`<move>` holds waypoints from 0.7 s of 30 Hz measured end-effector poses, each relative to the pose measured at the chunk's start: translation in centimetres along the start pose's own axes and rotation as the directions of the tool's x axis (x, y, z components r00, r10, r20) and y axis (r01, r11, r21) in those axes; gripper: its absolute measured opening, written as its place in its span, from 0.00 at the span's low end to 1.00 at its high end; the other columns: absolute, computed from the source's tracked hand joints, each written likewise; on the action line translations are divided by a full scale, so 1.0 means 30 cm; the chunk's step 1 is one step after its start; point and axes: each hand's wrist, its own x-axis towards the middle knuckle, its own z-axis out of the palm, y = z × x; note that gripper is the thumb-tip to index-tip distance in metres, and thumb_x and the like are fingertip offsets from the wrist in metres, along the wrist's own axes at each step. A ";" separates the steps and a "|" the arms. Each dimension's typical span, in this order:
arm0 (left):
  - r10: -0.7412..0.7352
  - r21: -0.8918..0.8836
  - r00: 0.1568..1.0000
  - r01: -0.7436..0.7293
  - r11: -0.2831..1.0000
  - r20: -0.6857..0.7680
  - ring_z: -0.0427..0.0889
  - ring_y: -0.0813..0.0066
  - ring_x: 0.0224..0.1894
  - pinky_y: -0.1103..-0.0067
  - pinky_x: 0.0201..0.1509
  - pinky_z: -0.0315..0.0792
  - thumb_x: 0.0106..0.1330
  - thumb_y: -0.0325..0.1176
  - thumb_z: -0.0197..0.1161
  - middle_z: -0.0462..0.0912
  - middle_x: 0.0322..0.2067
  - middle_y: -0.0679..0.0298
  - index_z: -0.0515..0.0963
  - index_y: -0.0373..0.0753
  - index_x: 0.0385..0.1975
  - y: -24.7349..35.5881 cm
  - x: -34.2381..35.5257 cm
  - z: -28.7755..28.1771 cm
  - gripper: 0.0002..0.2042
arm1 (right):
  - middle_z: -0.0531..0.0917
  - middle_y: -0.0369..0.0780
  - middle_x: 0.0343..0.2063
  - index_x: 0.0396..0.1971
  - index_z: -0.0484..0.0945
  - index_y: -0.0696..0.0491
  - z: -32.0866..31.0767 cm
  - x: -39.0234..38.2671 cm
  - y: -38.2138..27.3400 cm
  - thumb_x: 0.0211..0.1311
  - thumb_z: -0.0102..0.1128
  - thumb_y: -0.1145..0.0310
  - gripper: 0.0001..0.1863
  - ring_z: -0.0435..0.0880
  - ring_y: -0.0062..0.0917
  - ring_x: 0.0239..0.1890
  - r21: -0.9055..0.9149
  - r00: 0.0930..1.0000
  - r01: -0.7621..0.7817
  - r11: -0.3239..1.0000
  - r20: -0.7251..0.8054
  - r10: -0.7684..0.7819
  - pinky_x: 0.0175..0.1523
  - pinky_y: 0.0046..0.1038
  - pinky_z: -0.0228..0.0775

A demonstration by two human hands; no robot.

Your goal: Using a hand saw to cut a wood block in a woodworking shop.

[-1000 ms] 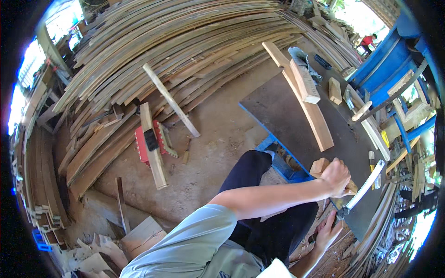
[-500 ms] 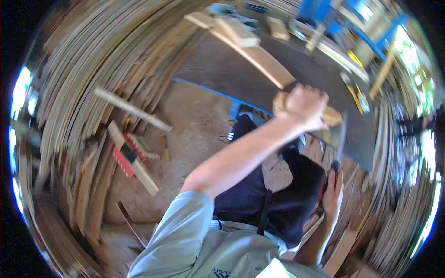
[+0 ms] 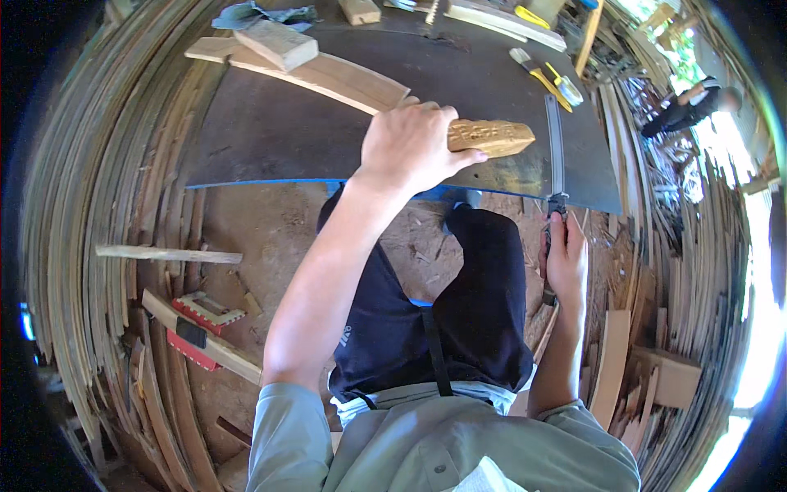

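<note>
My left hand is closed around one end of a yellowish-brown wooden block with a rough, carved-looking face. The block is over the dark table, near its front edge; I cannot tell whether it touches the top. To the right, my right hand grips the black handle of a long tool with a straight, flat grey metal bar pointing away from me. The bar overlaps the table's right part, and its exact kind is unclear.
Farther back lie a curved board, a pale wood block, a blue cloth and a yellow-handled brush. Stacked planks line the left. A red-and-white object lies under a wood strip. Another person is far right.
The view has swung, so the table sits straighter ahead. My left hand stays on the wooden block and my right hand on the long tool, whose bar now points straight ahead over the table.
</note>
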 end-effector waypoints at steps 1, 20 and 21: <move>0.011 0.017 0.999 -0.010 1.000 -0.044 0.92 0.63 0.38 0.63 0.45 0.86 0.65 0.71 0.66 0.91 0.36 0.61 0.87 0.44 0.44 -0.007 -0.006 0.007 0.32 | 0.76 0.33 0.15 0.37 0.77 0.55 0.009 0.011 -0.004 0.84 0.54 0.60 0.15 0.72 0.15 0.14 0.002 0.999 0.031 1.000 -0.023 -0.031 0.20 0.25 0.60; -0.044 0.045 0.990 0.038 0.998 0.132 0.85 0.70 0.42 0.73 0.43 0.79 0.69 0.72 0.60 0.88 0.37 0.65 0.85 0.37 0.45 0.002 -0.040 -0.055 0.36 | 0.82 0.41 0.31 0.52 0.77 0.59 0.101 -0.043 -0.030 0.80 0.59 0.64 0.13 0.81 0.30 0.33 -0.174 0.966 0.237 0.956 0.148 -0.212 0.43 0.36 0.74; -0.035 0.039 0.995 0.031 0.999 0.096 0.85 0.69 0.44 0.73 0.45 0.79 0.69 0.71 0.61 0.88 0.37 0.65 0.85 0.37 0.46 0.000 -0.035 -0.040 0.35 | 0.82 0.42 0.33 0.51 0.77 0.59 0.110 -0.049 -0.052 0.80 0.59 0.64 0.13 0.81 0.32 0.37 -0.187 0.969 0.215 0.959 0.167 -0.185 0.47 0.38 0.74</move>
